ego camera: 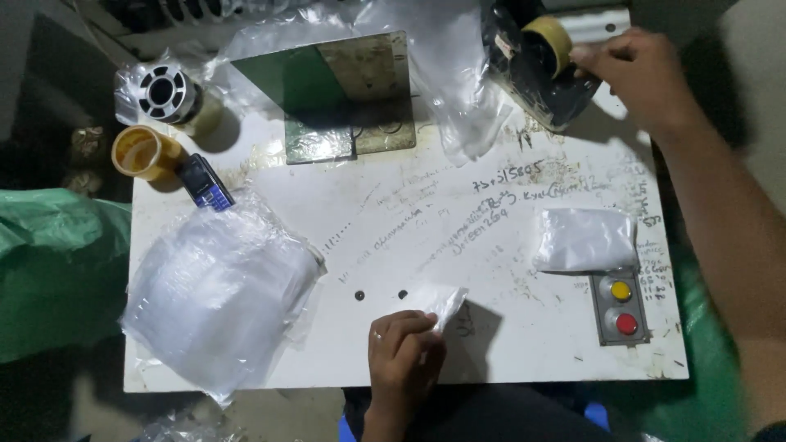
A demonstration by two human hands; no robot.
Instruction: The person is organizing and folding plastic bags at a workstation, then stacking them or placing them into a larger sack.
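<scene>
Head view: my left hand rests at the 6 o'clock edge of the white surface, fingers curled together and pinching a small clear plastic bag. My right hand reaches to 1 o'clock, fingers closed on a tape dispenser. A stack of clear bags lies at 8 o'clock. A folded white bag sits at 3 o'clock, just above a two-button control box.

The surface lies bare at its middle, hemmed by a bag stack, a metal plate and a button box.
</scene>
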